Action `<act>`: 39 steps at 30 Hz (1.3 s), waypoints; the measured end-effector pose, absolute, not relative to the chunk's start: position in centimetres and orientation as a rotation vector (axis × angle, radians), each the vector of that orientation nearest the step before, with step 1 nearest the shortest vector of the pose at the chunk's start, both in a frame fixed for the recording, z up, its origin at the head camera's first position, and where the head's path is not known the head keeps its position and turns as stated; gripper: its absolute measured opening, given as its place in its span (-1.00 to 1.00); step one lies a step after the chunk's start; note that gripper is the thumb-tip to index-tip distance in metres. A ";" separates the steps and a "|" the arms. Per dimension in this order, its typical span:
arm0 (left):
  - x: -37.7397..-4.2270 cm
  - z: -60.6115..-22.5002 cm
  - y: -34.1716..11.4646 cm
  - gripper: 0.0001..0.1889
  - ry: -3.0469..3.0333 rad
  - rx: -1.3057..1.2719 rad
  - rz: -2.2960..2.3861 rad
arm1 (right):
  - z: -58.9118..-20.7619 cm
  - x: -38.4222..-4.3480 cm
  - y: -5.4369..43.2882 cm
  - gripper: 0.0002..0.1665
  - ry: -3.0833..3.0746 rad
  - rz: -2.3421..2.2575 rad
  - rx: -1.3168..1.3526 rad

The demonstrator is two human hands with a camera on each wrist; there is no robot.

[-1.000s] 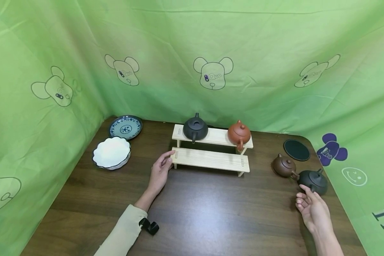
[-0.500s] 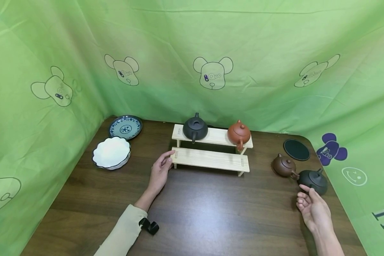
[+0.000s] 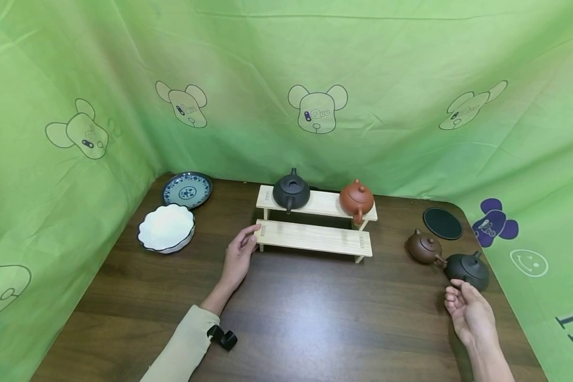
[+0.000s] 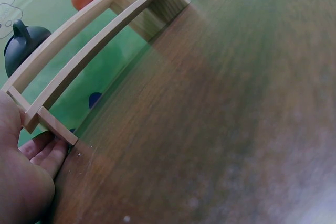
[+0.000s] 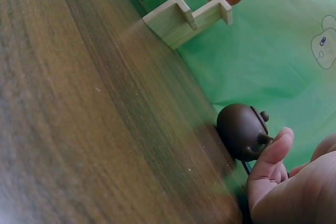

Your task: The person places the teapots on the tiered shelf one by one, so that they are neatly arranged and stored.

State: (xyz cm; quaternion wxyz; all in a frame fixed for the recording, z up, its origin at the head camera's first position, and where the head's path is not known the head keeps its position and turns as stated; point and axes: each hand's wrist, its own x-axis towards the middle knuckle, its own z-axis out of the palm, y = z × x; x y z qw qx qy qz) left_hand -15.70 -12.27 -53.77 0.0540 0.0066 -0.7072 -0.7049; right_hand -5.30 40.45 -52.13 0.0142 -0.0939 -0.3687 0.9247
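Observation:
My left hand (image 3: 237, 261) grips the left end of the pale wooden two-step display stand (image 3: 315, 237), thumb and fingertips at the lower step. On the upper step sit a dark grey teapot (image 3: 292, 192) and an orange-red teapot (image 3: 357, 199). At the table's right side my right hand (image 3: 471, 314) pinches the near side of a black teapot (image 3: 472, 269), where its handle is. That teapot is hidden behind the hand in the right wrist view. A small brown teapot (image 3: 423, 248) stands just left of the black one, also seen as the brown teapot (image 5: 241, 129) beside my fingers.
A round black coaster (image 3: 442, 223) lies behind the brown teapot. On the left stand a white scalloped bowl (image 3: 166, 228) and a blue patterned plate (image 3: 188, 190). Green cloth (image 3: 248, 106) encloses the back and sides of the brown wooden table (image 3: 315, 318).
My right fingers have drawn in at the near side of the black teapot, the index finger curling toward the thumb. The left hand, stand and other teapots stay where they were.

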 end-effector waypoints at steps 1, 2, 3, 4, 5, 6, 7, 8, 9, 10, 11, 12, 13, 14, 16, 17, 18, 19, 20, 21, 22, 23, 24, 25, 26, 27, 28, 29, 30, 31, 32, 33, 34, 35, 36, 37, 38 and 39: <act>-15.7 -53.8 -12.3 -0.63 -2.146 0.021 -2.142 | -52.1 -5.3 40.5 -0.38 -1.144 2.878 -0.296; -15.7 -53.8 -12.3 -0.63 -2.146 0.023 -2.141 | -52.1 -5.3 40.5 -0.38 -1.143 2.876 -0.298; -15.7 -53.8 -12.3 -0.63 -2.145 0.024 -2.142 | -52.1 -5.3 40.5 -0.38 -1.144 2.874 -0.302; -15.7 -53.9 -12.3 -0.63 -2.146 0.026 -2.141 | -52.1 -5.3 40.5 -0.38 -1.142 2.873 -0.305; -15.7 -53.9 -12.3 -0.63 -2.147 0.026 -2.139 | -52.1 -5.3 40.5 -0.38 -1.143 2.871 -0.309; -15.7 -53.9 -12.3 -0.63 -2.148 0.026 -2.138 | -52.1 -5.3 40.5 -0.38 -1.142 2.868 -0.313; -15.7 -53.9 -12.3 -0.63 -2.151 0.026 -2.136 | -52.1 -5.3 40.5 -0.38 -1.139 2.867 -0.317; -15.7 -53.9 -12.3 -0.63 -2.154 0.026 -2.132 | -52.1 -5.3 40.5 -0.39 -1.137 2.865 -0.320; -15.7 -53.9 -12.3 -0.63 -2.154 0.024 -2.131 | -52.1 -5.2 40.5 -0.39 -1.135 2.863 -0.322; -15.7 -54.0 -12.3 -0.64 -2.153 0.022 -2.130 | -52.1 -5.2 40.4 -0.39 -1.134 2.861 -0.322; -15.7 -53.9 -12.3 -0.64 -2.153 0.020 -2.129 | -52.0 -5.2 40.4 -0.39 -1.135 2.858 -0.321; -15.7 -53.9 -12.3 -0.64 -2.152 0.018 -2.128 | -52.0 -5.2 40.4 -0.39 -1.136 2.856 -0.317; -15.7 -53.9 -12.3 -0.64 -2.153 0.017 -2.127 | -52.0 -5.2 40.3 -0.39 -1.137 2.854 -0.311; -15.7 -53.9 -12.3 -0.64 -2.152 0.015 -2.127 | -52.0 -5.1 40.3 -0.39 -1.138 2.852 -0.306; -15.7 -53.9 -12.3 -0.64 -2.152 0.016 -2.127 | -52.0 -5.1 40.2 -0.40 -1.137 2.853 -0.293; -15.7 -53.9 -12.3 -0.64 -2.152 0.016 -2.128 | -52.0 -5.0 40.1 -0.40 -1.142 2.851 -0.289; -15.8 -53.9 -12.3 -0.64 -2.151 0.016 -2.128 | -52.0 -5.0 40.1 -0.40 -1.146 2.850 -0.287; -15.8 -53.9 -12.3 -0.64 -2.151 0.016 -2.129 | -52.0 -4.9 40.1 -0.40 -1.151 2.848 -0.285; -15.8 -53.9 -12.3 -0.64 -2.151 0.016 -2.129 | -52.0 -4.8 40.0 -0.41 -1.153 2.847 -0.284; -15.8 -53.9 -12.3 -0.64 -2.153 0.018 -2.128 | -51.9 -4.8 40.0 -0.41 -1.155 2.844 -0.283; -15.7 -53.9 -12.3 -0.64 -2.155 0.017 -2.126 | -51.8 -4.7 39.9 -0.41 -1.160 2.838 -0.283; -15.7 -53.9 -12.3 -0.64 -2.155 0.016 -2.126 | -51.8 -4.6 39.9 -0.41 -1.158 2.836 -0.279; -15.7 -53.9 -12.3 -0.64 -2.158 0.017 -2.124 | -51.7 -4.5 39.8 -0.41 -1.153 2.832 -0.274; -15.7 -53.8 -12.3 -0.64 -2.161 0.017 -2.123 | -51.5 -4.5 39.7 -0.42 -1.145 2.828 -0.273; -15.7 -53.8 -12.3 -0.64 -2.163 0.017 -2.122 | -51.4 -4.4 39.6 -0.42 -1.131 2.826 -0.269; -15.7 -53.8 -12.3 -0.64 -2.162 0.016 -2.124 | -51.2 -4.4 39.6 -0.42 -1.122 2.823 -0.268; -15.7 -53.8 -12.3 -0.64 -2.162 0.014 -2.125 | -51.0 -4.3 39.5 -0.41 -1.115 2.821 -0.268; -15.7 -53.8 -12.3 -0.64 -2.159 0.014 -2.128 | -50.8 -4.2 39.5 -0.41 -1.108 2.816 -0.265; -15.7 -53.8 -12.3 -0.64 -2.161 0.013 -2.127 | -50.6 -4.2 39.4 -0.41 -1.103 2.810 -0.263; -15.7 -53.8 -12.3 -0.64 -2.161 0.011 -2.127 | -50.3 -4.1 39.3 -0.41 -1.095 2.806 -0.261; -15.7 -53.8 -12.3 -0.64 -2.161 0.011 -2.127 | -50.1 -4.1 39.2 -0.41 -1.085 2.806 -0.252; -15.7 -53.9 -12.3 -0.64 -2.161 0.010 -2.128 | -50.0 -4.0 39.2 -0.41 -1.076 2.806 -0.242; -15.7 -53.9 -12.3 -0.64 -2.161 0.010 -2.128 | -49.8 -3.9 39.1 -0.41 -1.063 2.807 -0.228; -15.7 -53.9 -12.3 -0.64 -2.161 0.011 -2.128 | -49.6 -3.8 39.0 -0.42 -1.051 2.808 -0.209; -15.7 -53.9 -12.3 -0.64 -2.158 0.011 -2.129 | -49.5 -3.8 39.0 -0.42 -1.042 2.810 -0.194; -15.7 -53.9 -12.3 -0.64 -2.157 0.013 -2.129 | -49.4 -3.7 38.9 -0.43 -1.036 2.809 -0.178; -15.7 -53.9 -12.3 -0.64 -2.156 0.013 -2.129 | -49.2 -3.6 38.8 -0.44 -1.045 2.802 -0.163; -15.7 -53.9 -12.3 -0.64 -2.155 0.013 -2.128 | -49.1 -3.6 38.7 -0.44 -1.060 2.795 -0.151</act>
